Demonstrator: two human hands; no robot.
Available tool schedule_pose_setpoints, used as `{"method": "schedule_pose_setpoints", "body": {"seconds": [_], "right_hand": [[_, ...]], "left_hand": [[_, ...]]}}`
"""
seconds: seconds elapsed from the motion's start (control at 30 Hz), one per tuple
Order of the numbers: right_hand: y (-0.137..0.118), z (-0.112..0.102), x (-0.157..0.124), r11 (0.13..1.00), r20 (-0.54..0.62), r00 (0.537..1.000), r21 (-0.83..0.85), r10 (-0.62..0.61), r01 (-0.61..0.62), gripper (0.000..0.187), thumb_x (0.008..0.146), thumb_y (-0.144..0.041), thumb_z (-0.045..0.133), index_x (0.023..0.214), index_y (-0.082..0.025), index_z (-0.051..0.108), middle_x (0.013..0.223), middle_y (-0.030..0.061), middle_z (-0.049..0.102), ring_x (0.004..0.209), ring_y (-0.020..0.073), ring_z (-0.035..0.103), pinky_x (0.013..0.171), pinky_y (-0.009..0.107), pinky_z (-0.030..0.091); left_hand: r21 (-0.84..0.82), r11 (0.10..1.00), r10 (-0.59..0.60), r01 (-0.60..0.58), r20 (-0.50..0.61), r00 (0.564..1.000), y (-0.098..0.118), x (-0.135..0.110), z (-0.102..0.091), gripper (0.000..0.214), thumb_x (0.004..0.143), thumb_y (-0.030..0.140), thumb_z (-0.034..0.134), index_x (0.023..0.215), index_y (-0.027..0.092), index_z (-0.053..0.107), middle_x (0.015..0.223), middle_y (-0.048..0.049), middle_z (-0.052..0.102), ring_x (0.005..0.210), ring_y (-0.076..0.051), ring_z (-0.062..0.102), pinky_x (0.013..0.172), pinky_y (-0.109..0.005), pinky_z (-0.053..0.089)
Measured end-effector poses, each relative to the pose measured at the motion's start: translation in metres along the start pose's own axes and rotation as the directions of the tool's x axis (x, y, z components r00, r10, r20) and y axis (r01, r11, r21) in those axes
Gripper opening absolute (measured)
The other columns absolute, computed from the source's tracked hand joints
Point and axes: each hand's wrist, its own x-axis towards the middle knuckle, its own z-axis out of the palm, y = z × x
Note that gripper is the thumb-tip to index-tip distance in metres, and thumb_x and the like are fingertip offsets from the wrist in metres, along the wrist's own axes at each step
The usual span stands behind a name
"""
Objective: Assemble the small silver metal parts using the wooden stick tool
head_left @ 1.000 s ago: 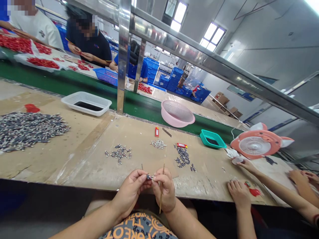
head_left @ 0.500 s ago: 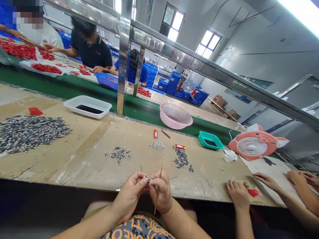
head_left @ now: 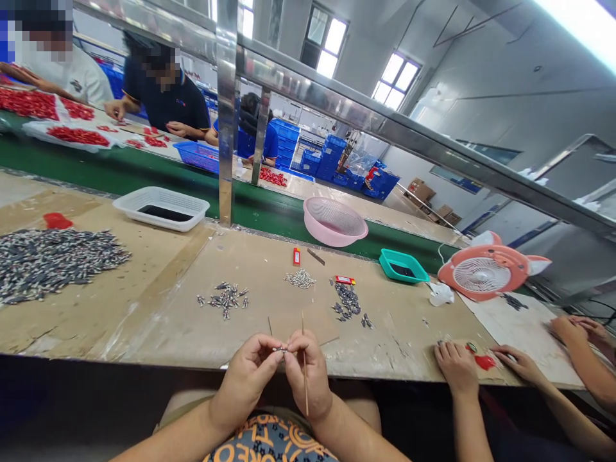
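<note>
Two hands sit close together at the front edge of the surface (head_left: 399, 340), in a narrow pinch. We read the left hand (head_left: 245, 378) as holding a tiny metal part (head_left: 279, 349) between thumb and fingers, just above the edge. The right hand (head_left: 308, 378) meets it there and also grips a thin wooden stick (head_left: 306, 405), which now stands nearly upright, a shift from its tilt a second ago. The exact contact is too small for us to resolve. Ahead lie a loose cluster of metal parts (head_left: 226, 298) and a cluster of dark parts (head_left: 347, 300); a large heap of parts (head_left: 52, 263) sits further left. A co-worker's hand (head_left: 457, 367) rests well right, beside a red scrap (head_left: 484, 362).
</note>
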Motion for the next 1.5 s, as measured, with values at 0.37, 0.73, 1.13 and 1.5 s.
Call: {"method": "schedule_pose_setpoints", "body": {"seconds": [0.37,0.73,1.13,1.5], "right_hand": [[0.004,0.005,-0.005,0.998,0.005,1.000,0.053,0.031,-0.031,0.002,0.085,-0.022,0.050,0.086,-0.021,0.048,0.081,0.0013,0.048,0.076,0.0153,0.049,0.071,0.030,0.043],[0.071,-0.131,0.038,0.603,0.012,0.992,-0.795,0.125,-0.066,0.012,0.081,-0.016,0.055,0.092,-0.019,0.060,0.094,0.0068,0.059,0.094,0.0212,0.053,0.086,0.036,0.041],[0.089,-0.145,0.049,0.376,0.065,0.971,-0.926,0.228,-0.026,0.010,0.084,-0.020,0.055,0.088,-0.020,0.064,0.091,0.0082,0.060,0.094,0.0232,0.051,0.084,0.035,0.038],[0.049,-0.119,0.042,0.672,0.144,0.987,-0.738,0.066,0.063,0.011,0.088,-0.020,0.052,0.091,-0.020,0.063,0.090,0.0063,0.064,0.091,0.0188,0.055,0.084,0.030,0.043]], "left_hand": [[0.042,0.999,-0.008,0.007,0.013,1.000,-0.008,0.000,-0.001,0.016,0.077,0.030,0.065,0.090,0.022,0.061,0.080,-0.0011,0.064,0.079,-0.017,0.058,0.073,-0.026,0.046],[0.600,0.799,0.024,0.029,-0.081,0.996,0.016,0.071,-0.107,0.031,0.070,0.045,0.064,0.089,0.020,0.062,0.077,-0.0007,0.068,0.075,-0.021,0.061,0.071,-0.030,0.044],[0.753,0.510,0.374,-0.415,0.240,0.896,0.018,0.074,-0.081,0.023,0.079,0.036,0.057,0.096,0.025,0.066,0.105,-0.0075,0.065,0.107,-0.029,0.053,0.096,-0.041,0.036],[0.363,0.921,0.001,-0.140,0.357,0.934,-0.001,0.036,0.016,0.021,0.081,0.030,0.059,0.100,0.026,0.066,0.104,-0.0064,0.065,0.102,-0.024,0.055,0.090,-0.034,0.042]]}}
